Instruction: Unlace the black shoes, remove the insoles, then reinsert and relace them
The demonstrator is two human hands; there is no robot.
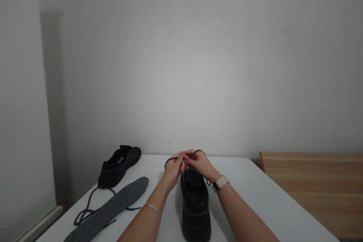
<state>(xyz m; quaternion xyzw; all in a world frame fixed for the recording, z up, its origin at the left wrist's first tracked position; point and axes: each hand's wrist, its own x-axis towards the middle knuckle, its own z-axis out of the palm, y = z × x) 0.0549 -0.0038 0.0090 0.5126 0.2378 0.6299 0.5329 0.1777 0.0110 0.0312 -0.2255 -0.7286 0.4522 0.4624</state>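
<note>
A black shoe (196, 208) stands on the white table (255, 193), toe toward me. Above its far end, my left hand (173, 169) and my right hand (199, 163) meet, both pinching the shoe's black lace (168, 160). The lace forms small loops on either side of my fingers. A thin bracelet circles my left wrist; a watch with a pale band is on my right wrist.
A second black shoe (119, 166) lies at the table's far left, its loose lace (85, 211) trailing toward me. A grey insole (113, 208) lies beside it. A wooden surface (314, 189) adjoins the table on the right. A plain wall is behind.
</note>
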